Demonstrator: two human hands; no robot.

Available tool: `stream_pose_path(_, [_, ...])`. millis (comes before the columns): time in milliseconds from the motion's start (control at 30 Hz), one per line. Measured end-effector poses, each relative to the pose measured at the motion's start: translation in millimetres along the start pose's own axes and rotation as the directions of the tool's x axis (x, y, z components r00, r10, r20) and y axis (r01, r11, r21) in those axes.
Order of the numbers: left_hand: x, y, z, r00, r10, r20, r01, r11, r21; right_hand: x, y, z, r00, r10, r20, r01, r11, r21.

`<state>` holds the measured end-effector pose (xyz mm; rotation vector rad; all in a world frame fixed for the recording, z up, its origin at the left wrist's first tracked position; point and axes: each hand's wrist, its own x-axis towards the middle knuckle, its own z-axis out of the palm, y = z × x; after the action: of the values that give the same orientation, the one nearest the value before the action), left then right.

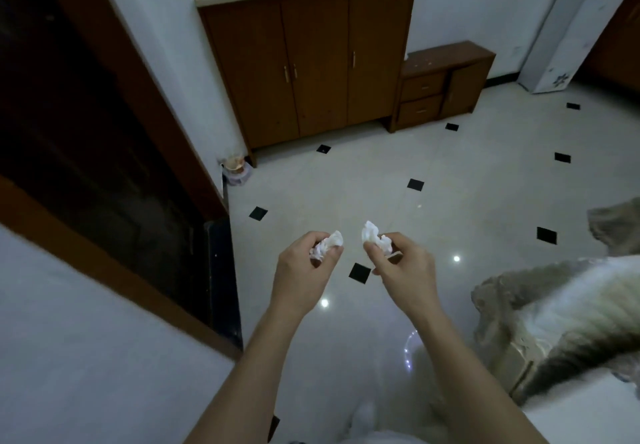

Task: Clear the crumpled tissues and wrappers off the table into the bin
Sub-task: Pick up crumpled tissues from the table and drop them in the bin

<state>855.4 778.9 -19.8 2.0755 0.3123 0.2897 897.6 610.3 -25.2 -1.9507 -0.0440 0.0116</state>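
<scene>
Pale floor tiles [381, 173] with little black diamonds fill most of my feed, and a brown wooden cabinet [311, 63] sits against the far wall. Both hands are out in front, well short of that cabinet. The left hand [304, 270] has its fingers curled round the left tissue [327, 244], and the right hand [403, 267] pinches the right tissue [375, 237] between thumb and fingertips. My guess is they're held up and apart so nothing drops on the way. Both wads are white and scrunched, poking out above the fingers. The small container [236, 170] at the cabinet's lower left corner looks like the bin, though I can't be sure.
</scene>
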Motion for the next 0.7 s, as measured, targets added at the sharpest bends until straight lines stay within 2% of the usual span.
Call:
stream_pose_path(433, [191.0,25.2,90.4,0.988,0.079,0.129,-0.079,0.997,-0.001,180.3,27.2,-21.9,0.986,0.076,-0.150,-0.081,0.996,-0.028])
stream_pose_path(700, [343.8,39.0,161.9,0.949,0.182,0.256,-0.165,0.982,-0.088,313.2,38.5,-32.8,0.951,0.122,-0.284,-0.148,0.987,-0.070])
